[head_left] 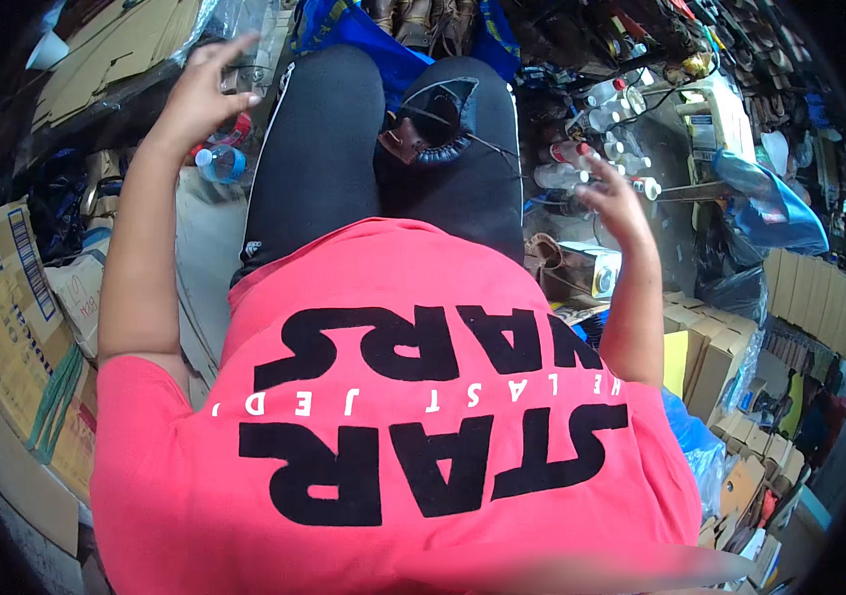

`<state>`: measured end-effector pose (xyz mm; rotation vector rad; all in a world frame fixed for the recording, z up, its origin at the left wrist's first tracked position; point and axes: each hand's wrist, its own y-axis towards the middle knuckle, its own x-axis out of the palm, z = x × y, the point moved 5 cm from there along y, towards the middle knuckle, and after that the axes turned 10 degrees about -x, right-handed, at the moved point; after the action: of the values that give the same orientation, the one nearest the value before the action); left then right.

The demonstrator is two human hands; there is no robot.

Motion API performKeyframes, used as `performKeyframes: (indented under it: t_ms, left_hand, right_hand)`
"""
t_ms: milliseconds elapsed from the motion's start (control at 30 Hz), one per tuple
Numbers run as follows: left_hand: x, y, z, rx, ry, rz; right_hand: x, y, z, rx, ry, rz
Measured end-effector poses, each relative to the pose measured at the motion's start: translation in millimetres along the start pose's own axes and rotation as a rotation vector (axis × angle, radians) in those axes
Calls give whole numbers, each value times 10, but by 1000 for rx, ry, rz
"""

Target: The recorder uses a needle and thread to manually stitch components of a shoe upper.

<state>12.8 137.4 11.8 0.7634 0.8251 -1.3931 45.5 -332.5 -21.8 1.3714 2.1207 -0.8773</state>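
Observation:
A dark shoe with a brown leather part rests on my lap between my thighs. A thin dark strand trails from it to the right, and neither hand touches it. My left hand is raised beyond my left thigh with its fingers apart and nothing in them. Below that hand lies a clear plastic bottle with a blue cap. On the right, my empty right hand is held up with fingers spread, near several small bottles with white and red caps.
A blue bag with several brown shoes lies beyond my knees. Cardboard boxes are piled at the left. At the right are a yellowish container, a blue plastic sheet and stacked cartons.

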Motion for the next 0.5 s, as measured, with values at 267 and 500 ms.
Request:
performKeyframes:
  t_ms: [267, 500]
  left_hand:
    - [948, -276, 1233, 348, -173, -182]
    - [1069, -85, 1236, 403, -364, -282]
  right_hand:
    - [623, 672, -1345, -493, -125, -304]
    - [654, 733, -972, -138, 281, -298]
